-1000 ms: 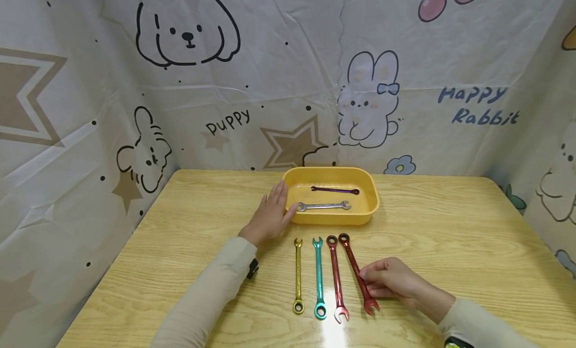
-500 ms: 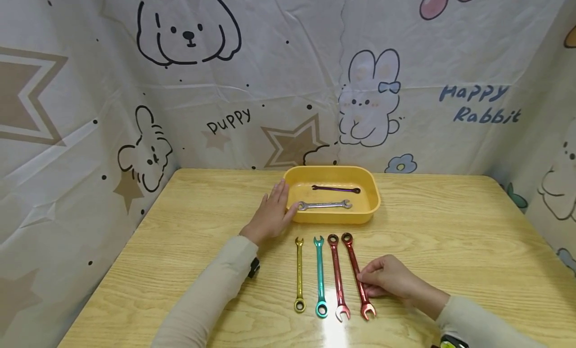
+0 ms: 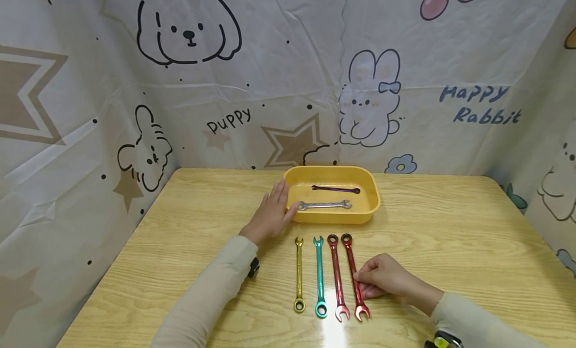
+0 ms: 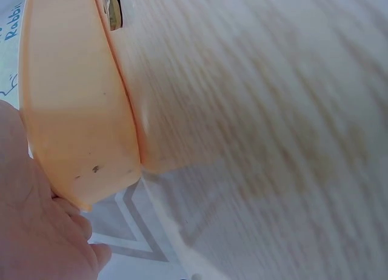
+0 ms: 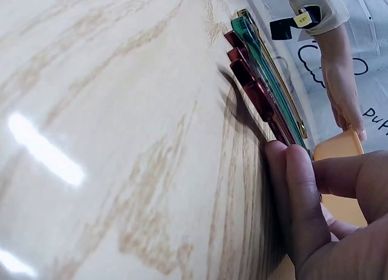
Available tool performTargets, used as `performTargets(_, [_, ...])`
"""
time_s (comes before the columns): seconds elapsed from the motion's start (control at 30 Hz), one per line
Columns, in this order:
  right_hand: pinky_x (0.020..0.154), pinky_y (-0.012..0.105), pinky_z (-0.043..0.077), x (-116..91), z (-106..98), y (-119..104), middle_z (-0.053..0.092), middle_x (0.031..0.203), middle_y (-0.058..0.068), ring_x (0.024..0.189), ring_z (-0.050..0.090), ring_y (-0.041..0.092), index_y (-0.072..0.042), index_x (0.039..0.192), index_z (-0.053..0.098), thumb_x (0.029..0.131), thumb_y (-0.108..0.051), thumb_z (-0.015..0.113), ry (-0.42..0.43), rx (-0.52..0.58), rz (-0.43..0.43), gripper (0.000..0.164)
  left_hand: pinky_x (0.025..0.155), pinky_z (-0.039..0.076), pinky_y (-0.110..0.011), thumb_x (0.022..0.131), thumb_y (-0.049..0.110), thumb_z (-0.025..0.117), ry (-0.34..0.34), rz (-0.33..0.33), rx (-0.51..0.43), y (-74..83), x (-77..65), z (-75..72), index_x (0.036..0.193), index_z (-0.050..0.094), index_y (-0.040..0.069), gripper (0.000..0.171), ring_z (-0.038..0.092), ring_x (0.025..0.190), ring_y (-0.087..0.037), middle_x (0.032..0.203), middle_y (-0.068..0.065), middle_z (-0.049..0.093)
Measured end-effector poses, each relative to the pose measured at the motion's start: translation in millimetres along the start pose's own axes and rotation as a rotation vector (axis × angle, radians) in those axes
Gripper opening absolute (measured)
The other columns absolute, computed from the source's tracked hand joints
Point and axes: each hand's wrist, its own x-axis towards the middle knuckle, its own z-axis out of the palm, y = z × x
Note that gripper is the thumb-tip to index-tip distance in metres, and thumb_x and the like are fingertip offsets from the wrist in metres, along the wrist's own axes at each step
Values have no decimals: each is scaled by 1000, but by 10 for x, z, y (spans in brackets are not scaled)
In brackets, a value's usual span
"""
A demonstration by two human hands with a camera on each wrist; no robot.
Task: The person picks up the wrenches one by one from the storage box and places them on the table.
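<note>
My right hand (image 3: 388,278) pinches the shaft of the rightmost red wrench (image 3: 351,258) between thumb and fingers. That wrench lies nearly parallel to a second red wrench (image 3: 335,273), close on its left. Further left in the row lie a teal wrench (image 3: 320,275) and a gold wrench (image 3: 299,273). My left hand (image 3: 270,213) rests at the left end of a yellow plastic bin (image 3: 333,218), fingers extended along its rim and thumb at the front corner. Inside the bin are a silver wrench (image 3: 325,205) and a thin dark purple wrench (image 3: 336,189).
The wood-grain table (image 3: 202,268) ends at a printed cloth backdrop (image 3: 288,78) that runs behind and along both sides. The bin stands near the back edge, with the wrench row in front of it. A glare spot lies near the table's front.
My right hand has drawn the rightmost red wrench's lower end leftward, bringing it closer to line with the other red wrench. My left hand stays at the bin.
</note>
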Motion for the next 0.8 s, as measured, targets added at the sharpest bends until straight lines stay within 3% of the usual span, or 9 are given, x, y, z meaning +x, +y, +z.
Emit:
performTargets(0.63, [54, 22, 55, 40, -24, -20, 65, 64, 3, 54, 63, 6, 6, 79, 65, 90, -7, 64, -39, -9, 10, 18, 117, 11, -50, 103, 49, 22, -11, -6, -3, 30, -15, -23, 153, 7, -1, 72, 3, 148, -29, 161, -13, -3])
performTargets(0.8, [51, 24, 55, 43, -8, -51, 64, 61, 3, 52, 63, 8, 5, 76, 65, 90, -12, 67, -11, -113, -5, 22, 117, 12, -50, 103, 49, 21, -11, -3, 11, 26, -11, -16, 153, 7, -1, 72, 5, 147, -31, 161, -15, -1])
